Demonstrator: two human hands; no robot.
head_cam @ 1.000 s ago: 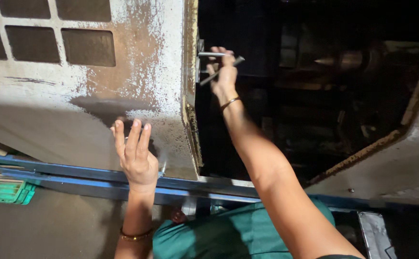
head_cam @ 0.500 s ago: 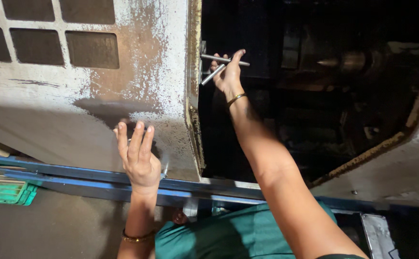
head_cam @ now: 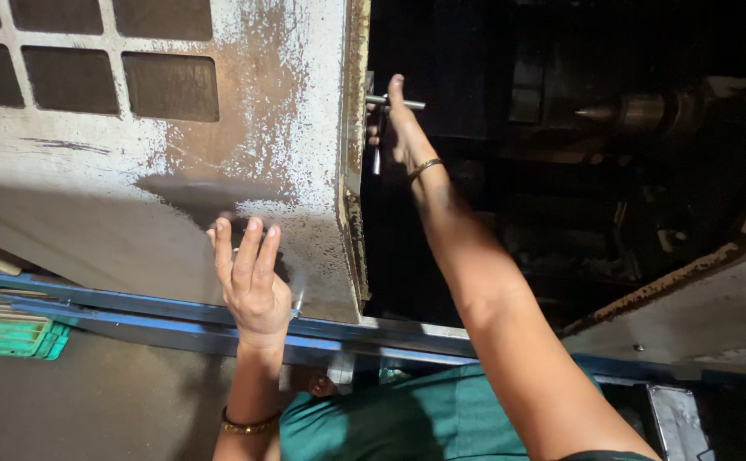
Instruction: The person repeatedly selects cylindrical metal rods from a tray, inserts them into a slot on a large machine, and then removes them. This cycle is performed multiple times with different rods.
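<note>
right hand (head_cam: 403,128) grips T-handle key (head_cam: 383,115) | tip lost in dark | left hand (head_cam: 252,277) on panel (head_cam: 134,213)

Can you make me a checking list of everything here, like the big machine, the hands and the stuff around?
Surface: worn, rust-speckled machine door with dark window panes, above a blue rail.
Job's things: metal T-shaped tool at the door's edge, beside a dark machine opening.
Clutter: green tray at lower left.
Grippers: left hand flat, fingers spread on the door; right hand grips the tool.
Cables: nothing seen.
Surroundings: pointed metal spindle inside; green clothing below.
</note>
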